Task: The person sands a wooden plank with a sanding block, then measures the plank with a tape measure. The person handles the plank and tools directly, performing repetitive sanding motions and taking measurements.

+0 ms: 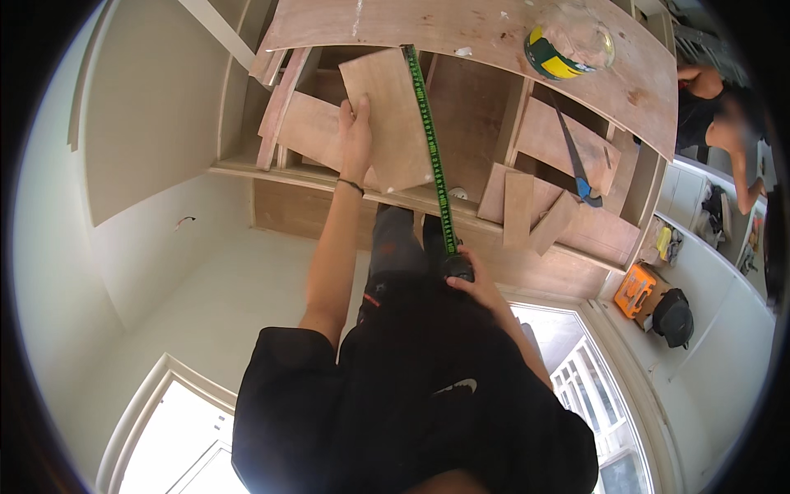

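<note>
My left hand (356, 131) grips the left edge of a rectangular plywood board (395, 123), held tilted above the open wooden cabinet frame (311, 176). In my right hand (478, 278) is the dark case of a tape measure (458, 267), low and near my legs. Its green blade (434, 154) with dark markings runs out away from me along the board's right edge. The blade's end hook lies at the board's far corner. The blade extends well past the board's near edge towards the case.
A handsaw (574, 154) with a blue and black handle rests on plywood at the right, near loose wood strips (517, 207). A plastic tub (569, 46) stands on the large plywood sheet (407, 21). Another person (710, 111) is at the far right, beyond an orange case (636, 290) and black bag (673, 318).
</note>
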A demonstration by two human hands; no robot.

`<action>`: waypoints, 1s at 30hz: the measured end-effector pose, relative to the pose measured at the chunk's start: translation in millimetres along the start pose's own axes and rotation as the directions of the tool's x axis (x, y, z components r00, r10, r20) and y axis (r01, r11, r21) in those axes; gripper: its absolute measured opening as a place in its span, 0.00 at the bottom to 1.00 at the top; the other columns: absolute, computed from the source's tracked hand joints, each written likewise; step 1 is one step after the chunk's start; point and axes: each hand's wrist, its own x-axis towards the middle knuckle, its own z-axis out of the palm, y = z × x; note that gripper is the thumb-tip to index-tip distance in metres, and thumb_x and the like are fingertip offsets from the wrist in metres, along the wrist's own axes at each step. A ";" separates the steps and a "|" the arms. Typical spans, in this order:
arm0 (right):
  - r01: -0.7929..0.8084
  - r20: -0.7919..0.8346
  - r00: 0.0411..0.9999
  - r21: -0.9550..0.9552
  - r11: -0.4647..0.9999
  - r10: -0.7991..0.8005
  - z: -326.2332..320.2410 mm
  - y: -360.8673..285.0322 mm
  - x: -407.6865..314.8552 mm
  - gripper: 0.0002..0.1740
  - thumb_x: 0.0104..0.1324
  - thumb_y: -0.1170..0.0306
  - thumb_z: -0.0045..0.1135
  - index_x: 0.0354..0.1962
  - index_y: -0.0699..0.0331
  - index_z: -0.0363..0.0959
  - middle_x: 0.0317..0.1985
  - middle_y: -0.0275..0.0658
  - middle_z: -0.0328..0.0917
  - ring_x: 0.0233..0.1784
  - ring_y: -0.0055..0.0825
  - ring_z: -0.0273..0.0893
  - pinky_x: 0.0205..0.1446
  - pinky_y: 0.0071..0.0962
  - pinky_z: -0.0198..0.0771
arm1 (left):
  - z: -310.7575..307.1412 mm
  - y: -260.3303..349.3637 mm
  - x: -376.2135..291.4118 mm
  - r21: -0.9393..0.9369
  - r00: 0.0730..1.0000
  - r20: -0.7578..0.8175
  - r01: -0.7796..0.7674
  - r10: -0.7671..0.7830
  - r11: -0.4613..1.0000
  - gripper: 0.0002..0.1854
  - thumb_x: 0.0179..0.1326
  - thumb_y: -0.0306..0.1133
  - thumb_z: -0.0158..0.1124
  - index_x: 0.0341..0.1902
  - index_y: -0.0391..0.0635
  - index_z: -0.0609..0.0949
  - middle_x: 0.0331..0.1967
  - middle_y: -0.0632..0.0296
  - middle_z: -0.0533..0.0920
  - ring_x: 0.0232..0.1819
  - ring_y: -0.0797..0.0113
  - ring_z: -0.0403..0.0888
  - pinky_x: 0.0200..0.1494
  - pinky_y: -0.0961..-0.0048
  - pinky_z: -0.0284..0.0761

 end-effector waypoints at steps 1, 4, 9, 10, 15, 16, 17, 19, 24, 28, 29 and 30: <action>-0.017 0.018 1.000 0.018 1.000 0.017 -3.9 2.4 -6.5 0.45 0.54 0.63 0.75 0.64 0.63 0.58 0.52 0.42 0.73 0.55 0.33 0.73 0.60 0.34 0.68 | 2.7 11.8 -4.0 -0.021 0.999 0.006 -0.045 0.045 0.999 0.17 0.73 0.43 0.57 0.47 0.37 0.73 0.41 0.60 0.79 0.43 0.73 0.72 0.48 0.73 0.71; 0.041 -0.012 0.999 0.050 0.998 -0.041 -13.4 9.8 -32.9 0.47 0.54 0.63 0.76 0.66 0.62 0.58 0.54 0.43 0.72 0.56 0.33 0.73 0.62 0.34 0.67 | 15.5 40.0 -15.4 -0.066 0.996 0.012 -0.092 0.093 0.994 0.17 0.73 0.41 0.57 0.47 0.37 0.74 0.41 0.61 0.79 0.42 0.74 0.72 0.47 0.73 0.71; 0.114 0.001 0.993 -0.011 0.993 -0.114 -26.4 8.0 -51.8 0.48 0.54 0.62 0.76 0.68 0.63 0.56 0.58 0.44 0.69 0.58 0.34 0.72 0.63 0.34 0.67 | 27.1 71.2 -45.9 0.055 0.996 0.055 -0.076 0.073 0.996 0.16 0.73 0.40 0.57 0.48 0.37 0.73 0.42 0.61 0.79 0.41 0.74 0.73 0.46 0.74 0.72; 0.087 0.022 0.996 -0.025 0.996 -0.086 -27.8 6.5 -52.5 0.48 0.54 0.62 0.75 0.68 0.62 0.56 0.58 0.44 0.69 0.59 0.34 0.72 0.64 0.35 0.67 | 30.5 74.9 -55.3 0.004 0.991 0.067 -0.112 0.112 0.994 0.16 0.73 0.41 0.57 0.48 0.37 0.73 0.42 0.61 0.79 0.41 0.74 0.73 0.46 0.74 0.72; 0.164 0.049 0.986 -0.056 0.985 -0.162 -30.7 2.1 -58.0 0.47 0.55 0.61 0.74 0.68 0.62 0.57 0.59 0.45 0.69 0.61 0.35 0.70 0.66 0.36 0.64 | 51.0 96.7 -88.5 -0.221 0.998 0.040 -0.035 0.045 0.975 0.19 0.67 0.39 0.66 0.49 0.37 0.73 0.42 0.59 0.81 0.44 0.73 0.77 0.46 0.73 0.77; 0.147 0.046 0.988 -0.051 0.988 -0.144 -31.6 1.6 -60.1 0.46 0.56 0.61 0.73 0.68 0.61 0.57 0.59 0.45 0.68 0.61 0.35 0.70 0.67 0.35 0.63 | 54.0 99.7 -95.7 -0.147 0.996 0.058 -0.062 0.071 0.987 0.20 0.64 0.37 0.69 0.49 0.37 0.73 0.42 0.58 0.81 0.44 0.72 0.78 0.46 0.72 0.78; 0.137 0.056 0.989 -0.043 0.990 -0.134 -32.0 1.1 -62.3 0.46 0.57 0.60 0.72 0.67 0.61 0.57 0.60 0.45 0.68 0.61 0.35 0.69 0.67 0.35 0.63 | 56.4 102.3 -101.9 -0.075 0.992 0.075 -0.094 0.099 0.993 0.22 0.60 0.35 0.72 0.49 0.36 0.73 0.42 0.56 0.81 0.44 0.71 0.79 0.45 0.72 0.79; 0.179 0.068 0.982 -0.072 0.981 -0.174 -34.3 -1.2 -64.7 0.44 0.59 0.61 0.70 0.68 0.61 0.56 0.59 0.45 0.69 0.59 0.34 0.71 0.66 0.34 0.63 | 62.1 107.8 -108.3 -0.018 0.986 0.110 -0.122 0.124 0.992 0.25 0.54 0.32 0.77 0.48 0.35 0.73 0.42 0.54 0.82 0.43 0.69 0.82 0.43 0.71 0.81; 0.052 0.103 0.992 0.175 0.983 -0.070 -37.3 -13.8 -62.2 0.41 0.65 0.60 0.59 0.71 0.61 0.52 0.50 0.44 0.74 0.51 0.31 0.77 0.61 0.30 0.68 | 76.8 103.4 -128.4 -0.039 0.976 0.178 -0.117 0.122 0.992 0.25 0.50 0.27 0.79 0.46 0.34 0.72 0.40 0.52 0.83 0.39 0.66 0.84 0.40 0.73 0.82; 0.020 0.141 0.985 0.471 0.882 -0.098 -38.2 -23.9 -57.5 0.39 0.65 0.58 0.52 0.71 0.62 0.54 0.45 0.45 0.76 0.49 0.30 0.78 0.56 0.27 0.73 | 82.1 99.4 -141.4 -0.034 0.972 0.193 -0.127 0.131 0.991 0.28 0.50 0.27 0.79 0.50 0.33 0.72 0.44 0.50 0.83 0.43 0.64 0.84 0.45 0.70 0.83; -0.032 0.144 0.988 0.509 0.860 -0.048 -38.3 -25.4 -56.1 0.37 0.65 0.60 0.50 0.69 0.62 0.55 0.44 0.43 0.76 0.48 0.29 0.78 0.56 0.26 0.72 | 82.9 99.8 -142.7 -0.035 0.973 0.188 -0.127 0.131 0.991 0.27 0.50 0.27 0.79 0.50 0.33 0.72 0.44 0.50 0.83 0.43 0.64 0.84 0.45 0.69 0.83; -0.084 0.172 0.985 0.552 0.830 -0.015 -39.1 -26.3 -55.1 0.35 0.65 0.63 0.48 0.68 0.63 0.57 0.44 0.41 0.75 0.46 0.28 0.78 0.55 0.26 0.72 | 83.4 100.5 -143.5 -0.056 0.971 0.191 -0.136 0.144 0.989 0.27 0.50 0.27 0.78 0.50 0.33 0.72 0.44 0.50 0.83 0.43 0.64 0.84 0.45 0.69 0.83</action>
